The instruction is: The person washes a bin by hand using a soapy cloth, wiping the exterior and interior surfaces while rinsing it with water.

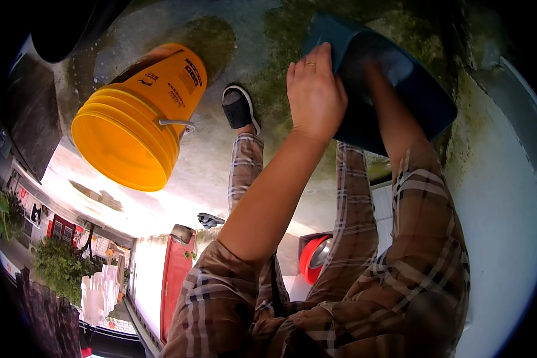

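Note:
A dark blue plastic bin point(411, 76) is tilted over the wet, mossy concrete floor, its opening facing me. My left hand point(317, 91), wearing a ring, holds the bin's near-left edge, with its fingers over the outer side and its thumb mostly hidden. Inside the bin is my right hand point(375, 74), blurred and dim; whether it holds anything cannot be made out. To the left, a yellow plastic bucket point(134, 105) with a wire handle shows its open mouth and bears printed writing.
My shoe point(238, 107) stands between bucket and bin. A white wall point(496, 197) rises on the right. Behind my legs are a red basin point(305, 262) with a metal bowl and a red door point(176, 273). A dark round object point(62, 27) is at the upper left.

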Tool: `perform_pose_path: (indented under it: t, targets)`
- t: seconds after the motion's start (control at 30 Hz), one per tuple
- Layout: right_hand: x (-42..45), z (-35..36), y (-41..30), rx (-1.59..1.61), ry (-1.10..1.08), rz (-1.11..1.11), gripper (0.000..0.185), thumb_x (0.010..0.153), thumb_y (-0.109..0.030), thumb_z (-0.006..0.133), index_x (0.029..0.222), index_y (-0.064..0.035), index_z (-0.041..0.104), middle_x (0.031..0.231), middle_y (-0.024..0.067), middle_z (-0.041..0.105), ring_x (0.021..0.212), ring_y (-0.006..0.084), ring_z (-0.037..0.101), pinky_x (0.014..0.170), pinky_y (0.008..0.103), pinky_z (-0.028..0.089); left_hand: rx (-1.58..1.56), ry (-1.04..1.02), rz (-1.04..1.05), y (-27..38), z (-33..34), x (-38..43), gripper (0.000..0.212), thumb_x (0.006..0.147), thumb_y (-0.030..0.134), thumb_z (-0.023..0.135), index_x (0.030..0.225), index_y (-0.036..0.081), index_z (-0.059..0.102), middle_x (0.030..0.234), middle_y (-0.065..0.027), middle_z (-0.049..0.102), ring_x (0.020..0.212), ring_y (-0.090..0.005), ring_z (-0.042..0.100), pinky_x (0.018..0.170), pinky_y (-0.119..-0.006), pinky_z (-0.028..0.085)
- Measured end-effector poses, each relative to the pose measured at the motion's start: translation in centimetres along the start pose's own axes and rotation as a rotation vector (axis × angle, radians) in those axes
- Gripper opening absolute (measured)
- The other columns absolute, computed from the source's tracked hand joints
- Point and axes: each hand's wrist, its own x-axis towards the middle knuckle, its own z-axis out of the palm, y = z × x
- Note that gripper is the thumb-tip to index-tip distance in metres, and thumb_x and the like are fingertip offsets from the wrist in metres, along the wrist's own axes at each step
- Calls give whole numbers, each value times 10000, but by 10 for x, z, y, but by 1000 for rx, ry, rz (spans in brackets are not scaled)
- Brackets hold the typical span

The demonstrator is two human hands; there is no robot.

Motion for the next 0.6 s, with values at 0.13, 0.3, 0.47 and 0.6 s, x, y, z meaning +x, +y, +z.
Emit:
perform_pose_path:
  t: [0.13, 0.3, 0.47, 0.6]
  targets:
    - [11, 4, 5, 6, -2, 21, 416, 843, -168, 464, 1216, 15, 464, 1215, 227, 475, 1093, 354, 458, 943, 405, 357, -24, -3, 17, 1, 0, 1, 355, 785, 52, 540, 1136, 14, 503, 992, -176, 596, 884, -359, 549, 794, -420, 430]
    - [21, 3, 7, -1, -10, 22, 413, 842, -164, 464, 1213, 16, 467, 1209, 229, 478, 1087, 356, 461, 939, 406, 360, -55, -32, 4, 5, -3, 2, 374, 777, 30, 537, 1147, 8, 493, 1023, -187, 582, 917, -363, 548, 810, -413, 432]
    - [23, 1, 6, -7, -27, 17, 409, 840, -160, 465, 1209, 18, 469, 1204, 231, 481, 1081, 357, 464, 935, 406, 363, -60, -18, 24, 4, 0, 2, 375, 773, 23, 537, 1145, 3, 493, 1021, -187, 583, 922, -362, 551, 804, -412, 437]
    - [17, 6, -1, -14, -45, -1, 407, 840, -158, 465, 1206, 19, 471, 1200, 233, 484, 1076, 358, 467, 932, 406, 365, -34, -31, 1, 1, -4, 0, 379, 768, 20, 541, 1144, 1, 496, 1028, -181, 583, 917, -361, 552, 801, -411, 437]
